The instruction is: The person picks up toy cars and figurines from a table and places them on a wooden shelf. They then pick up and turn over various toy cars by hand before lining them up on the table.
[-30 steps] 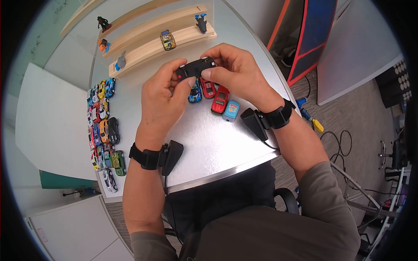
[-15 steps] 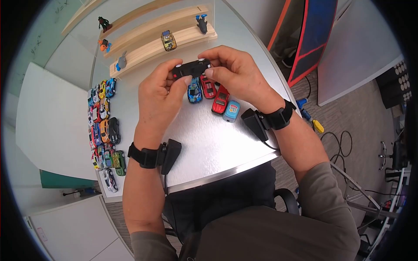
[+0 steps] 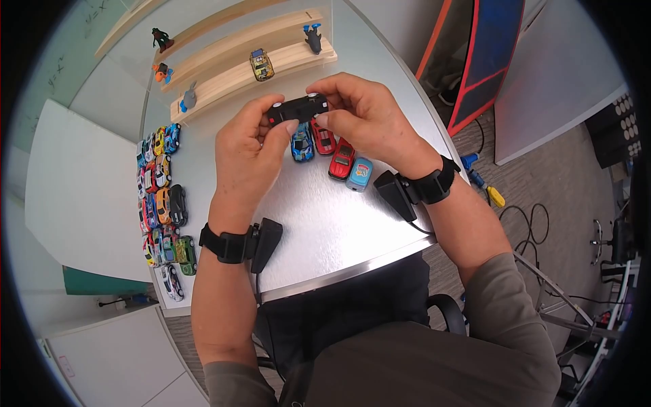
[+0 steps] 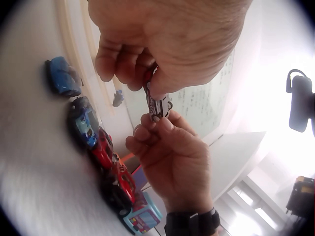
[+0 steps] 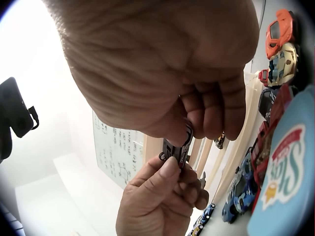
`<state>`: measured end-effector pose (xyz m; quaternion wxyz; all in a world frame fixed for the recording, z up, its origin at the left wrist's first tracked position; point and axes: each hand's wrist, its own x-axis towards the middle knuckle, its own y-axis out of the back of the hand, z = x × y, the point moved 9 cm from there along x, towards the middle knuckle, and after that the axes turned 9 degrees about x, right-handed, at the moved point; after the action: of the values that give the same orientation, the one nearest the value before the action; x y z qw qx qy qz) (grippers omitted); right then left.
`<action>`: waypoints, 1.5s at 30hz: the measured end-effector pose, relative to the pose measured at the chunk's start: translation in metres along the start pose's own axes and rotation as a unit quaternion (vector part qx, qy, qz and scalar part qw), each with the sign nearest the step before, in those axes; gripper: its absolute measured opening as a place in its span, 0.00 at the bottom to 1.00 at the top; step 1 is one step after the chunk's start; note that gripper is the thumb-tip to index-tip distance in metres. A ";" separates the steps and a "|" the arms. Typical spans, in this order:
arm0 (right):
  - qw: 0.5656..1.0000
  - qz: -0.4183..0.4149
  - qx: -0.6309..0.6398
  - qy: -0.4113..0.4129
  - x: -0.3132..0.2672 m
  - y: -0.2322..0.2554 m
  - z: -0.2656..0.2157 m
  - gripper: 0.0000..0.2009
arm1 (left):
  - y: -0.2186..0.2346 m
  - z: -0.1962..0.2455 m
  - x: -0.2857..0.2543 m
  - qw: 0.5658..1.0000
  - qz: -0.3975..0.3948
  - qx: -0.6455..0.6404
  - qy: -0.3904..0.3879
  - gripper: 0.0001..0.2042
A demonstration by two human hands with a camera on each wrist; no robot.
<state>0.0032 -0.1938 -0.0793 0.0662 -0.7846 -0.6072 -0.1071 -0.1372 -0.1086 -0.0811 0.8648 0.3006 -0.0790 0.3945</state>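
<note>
A toy car (image 3: 298, 108) is held up between both hands over the table, its black underside toward the head camera. My left hand (image 3: 249, 146) pinches one end between thumb and fingers. At the other end, the thumb and fingers of my right hand (image 3: 378, 125) grip it. Part of its pale side with dark markings shows in the left wrist view, where the toy car (image 4: 158, 105) sits between the fingertips. Just below the hands stand a blue toy car (image 3: 302, 144), two red toy cars (image 3: 342, 160) and a light blue toy car (image 3: 359, 174) with a logo.
Several toy cars (image 3: 163, 207) line the table's left edge in rows. Behind the hands stands a tiered wooden rack (image 3: 224, 87), bearing a yellow patterned toy car (image 3: 261, 64) and small figures (image 3: 313, 39). The metal table's front edge (image 3: 325, 277) lies close to the person.
The held toy car has shifted slightly left and levelled out, both hands moving with it. More of the blue toy car shows beneath. In the last half second little has moved.
</note>
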 end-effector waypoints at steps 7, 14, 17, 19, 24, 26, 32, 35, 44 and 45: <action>1.000 0.005 -0.021 0.016 0.000 0.001 0.000 0.17 | 0.001 0.000 0.000 1.000 0.002 0.005 0.000 0.17; 1.000 -0.001 -0.005 -0.002 -0.001 -0.002 -0.004 0.18 | -0.001 0.002 0.000 1.000 -0.001 0.021 -0.013 0.16; 1.000 -0.004 0.005 -0.020 -0.002 -0.002 -0.003 0.18 | -0.001 0.005 -0.001 1.000 -0.004 0.025 -0.016 0.16; 1.000 0.002 -0.005 -0.006 -0.002 -0.002 -0.005 0.18 | -0.002 0.004 -0.001 1.000 -0.006 0.017 -0.016 0.16; 1.000 -0.002 -0.028 -0.002 -0.002 -0.002 -0.008 0.18 | -0.001 0.005 -0.001 0.999 0.014 0.010 -0.037 0.14; 0.999 0.000 -0.033 0.001 -0.002 -0.001 -0.008 0.18 | -0.004 0.006 -0.002 0.999 -0.004 0.009 -0.037 0.15; 0.999 -0.007 -0.037 0.002 -0.001 -0.003 -0.005 0.16 | -0.002 0.009 -0.002 0.998 0.026 0.015 -0.054 0.14; 0.999 -0.008 -0.029 0.011 -0.001 -0.003 -0.006 0.15 | -0.001 0.010 -0.002 0.998 0.025 0.016 -0.053 0.14; 0.999 -0.003 -0.041 0.001 -0.002 -0.004 -0.007 0.15 | -0.004 0.011 -0.003 0.999 0.015 0.004 -0.044 0.15; 0.998 -0.006 -0.056 0.008 -0.002 -0.004 -0.009 0.16 | -0.005 0.011 -0.004 0.999 0.013 -0.002 -0.042 0.14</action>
<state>-0.0020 -0.1971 -0.0713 0.0262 -0.7828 -0.6040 -0.1475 -0.1350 -0.1197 -0.0755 0.8559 0.3144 -0.1197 0.3927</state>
